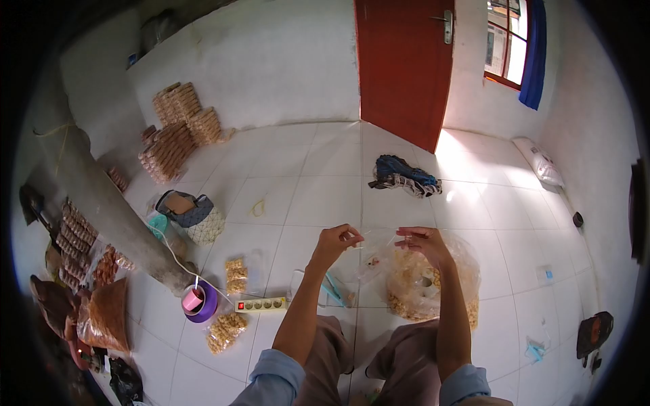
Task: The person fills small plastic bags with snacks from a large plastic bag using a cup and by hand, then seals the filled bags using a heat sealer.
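My left hand (pixel 340 242) pinches one side of a thin clear plastic bag (pixel 379 238) near the middle of the view. Opposite it, my right hand (pixel 421 243) has its fingers pressed together at the bag's other side. Below and behind my right hand lies a large clear bag of pale snacks (pixel 414 287) on the floor. Left of it, by my left forearm, is a light blue tool (pixel 333 289) whose kind I cannot make out.
A power strip (pixel 261 305), small snack packs (pixel 235 276) and a purple bowl (pixel 200 302) with a pink cup lie left. Stacked packs (pixel 177 128) stand by the wall. Dark cloth (pixel 405 176) lies ahead, before a red door (pixel 404 68). A column (pixel 115 203) leans at left.
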{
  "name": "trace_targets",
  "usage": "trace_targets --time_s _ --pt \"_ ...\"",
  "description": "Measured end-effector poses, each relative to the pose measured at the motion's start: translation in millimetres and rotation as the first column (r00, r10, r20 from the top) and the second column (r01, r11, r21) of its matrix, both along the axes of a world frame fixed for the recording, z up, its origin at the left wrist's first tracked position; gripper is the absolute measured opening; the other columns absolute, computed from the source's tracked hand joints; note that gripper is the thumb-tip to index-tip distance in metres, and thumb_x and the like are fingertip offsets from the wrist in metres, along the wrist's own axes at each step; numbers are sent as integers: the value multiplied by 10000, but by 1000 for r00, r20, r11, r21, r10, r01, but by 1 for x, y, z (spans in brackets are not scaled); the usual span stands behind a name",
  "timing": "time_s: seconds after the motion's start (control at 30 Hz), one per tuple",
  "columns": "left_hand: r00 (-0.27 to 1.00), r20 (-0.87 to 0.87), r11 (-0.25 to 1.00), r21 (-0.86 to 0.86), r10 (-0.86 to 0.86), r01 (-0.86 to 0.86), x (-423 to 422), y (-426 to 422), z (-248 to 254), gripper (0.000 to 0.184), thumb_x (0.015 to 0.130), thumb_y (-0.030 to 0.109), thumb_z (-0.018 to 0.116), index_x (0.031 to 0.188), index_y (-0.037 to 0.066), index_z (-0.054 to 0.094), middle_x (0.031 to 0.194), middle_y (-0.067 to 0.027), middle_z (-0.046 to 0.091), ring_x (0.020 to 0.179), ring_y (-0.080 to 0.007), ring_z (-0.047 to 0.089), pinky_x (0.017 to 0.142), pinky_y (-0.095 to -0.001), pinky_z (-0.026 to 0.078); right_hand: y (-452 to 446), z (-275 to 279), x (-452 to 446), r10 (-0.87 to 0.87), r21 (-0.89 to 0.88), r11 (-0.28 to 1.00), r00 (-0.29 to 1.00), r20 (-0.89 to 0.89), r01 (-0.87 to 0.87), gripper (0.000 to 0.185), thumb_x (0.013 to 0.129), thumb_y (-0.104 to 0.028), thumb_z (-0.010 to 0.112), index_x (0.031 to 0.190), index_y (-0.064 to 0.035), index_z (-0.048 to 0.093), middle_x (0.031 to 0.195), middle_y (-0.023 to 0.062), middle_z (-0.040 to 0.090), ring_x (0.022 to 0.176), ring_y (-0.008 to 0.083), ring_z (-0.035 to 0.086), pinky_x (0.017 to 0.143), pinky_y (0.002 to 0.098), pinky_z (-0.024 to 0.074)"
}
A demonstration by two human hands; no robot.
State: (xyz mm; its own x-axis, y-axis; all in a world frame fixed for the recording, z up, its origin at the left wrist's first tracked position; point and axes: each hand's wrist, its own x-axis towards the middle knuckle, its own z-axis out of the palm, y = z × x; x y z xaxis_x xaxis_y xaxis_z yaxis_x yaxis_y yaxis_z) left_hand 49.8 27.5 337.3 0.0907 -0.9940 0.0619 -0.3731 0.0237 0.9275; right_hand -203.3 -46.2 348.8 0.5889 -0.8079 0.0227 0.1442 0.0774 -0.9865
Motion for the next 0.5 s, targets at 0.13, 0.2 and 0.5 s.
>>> trace_targets --time_s 0.13,0.2,0.5 --pt "879 400 838 -545 259 1 -34 -7 7 705 623 354 770 1200 80 471 1029 -68 560 970 -189 524 872 -383 392 -8 -21 -30 -67 -40 997 996 -56 64 273 827 -9 578 1073 107 551 1016 174 608 859 241 639 765 302 540" --pt "753 627 812 -536 199 231 -70 -8 16 925 571 376 789 1332 106 338 1230 -84 451 1164 -231 412 1022 -436 244 -10 -29 -38 -49 -67 997 996 -79 44 268 829 -8 574 1073 102 554 1013 169 612 857 241 640 762 308 541" --pt "762 645 793 -490 50 362 -174 -49 -32 587 624 224 749 1126 97 474 831 -39 595 773 -215 592 701 -349 461 7 -21 -87 -150 -165 977 987 -65 138 235 795 39 582 1026 78 595 946 141 639 798 170 632 701 267 539"
